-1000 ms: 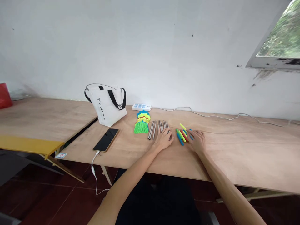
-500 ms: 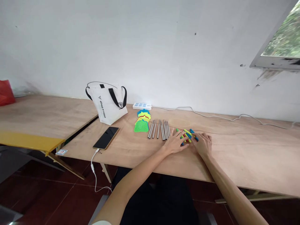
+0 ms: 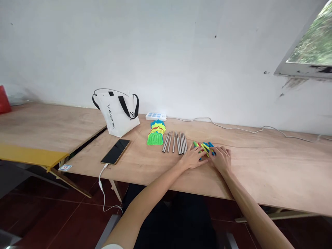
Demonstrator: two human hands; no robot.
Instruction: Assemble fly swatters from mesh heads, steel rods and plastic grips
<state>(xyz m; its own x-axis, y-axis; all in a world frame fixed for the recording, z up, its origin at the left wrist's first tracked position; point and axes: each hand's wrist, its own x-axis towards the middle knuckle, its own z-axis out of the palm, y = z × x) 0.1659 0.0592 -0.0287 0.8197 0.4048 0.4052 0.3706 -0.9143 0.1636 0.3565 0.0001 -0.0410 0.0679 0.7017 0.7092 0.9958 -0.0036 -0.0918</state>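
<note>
A loose pile of short coloured plastic sticks (image 3: 205, 147) in green, yellow, red and blue lies on the wooden table between my hands. My left hand (image 3: 193, 157) rests at the pile's near left side, its fingers spread over the sticks. From the right, my right hand (image 3: 221, 158) reaches over the pile with bent, parted fingers; its fingertips touch the sticks and are partly hidden. Left of my left hand lie several slim metal rods (image 3: 173, 142), roughly side by side. Beyond them is an overlapping row of mesh fly swatter heads (image 3: 155, 139), green at the front, blue at the back.
A phone (image 3: 116, 151) on a white cable lies near the front left edge. Behind it stands a white bag (image 3: 116, 117) with black handles. A power strip (image 3: 156, 116) sits by the wall, its cord (image 3: 233, 128) running right. Another table (image 3: 46, 124) adjoins at left.
The sticks have shifted under my fingers; the yellow and blue ones by my right hand now lie more nearly aligned with the others. The view has moved slightly.
</note>
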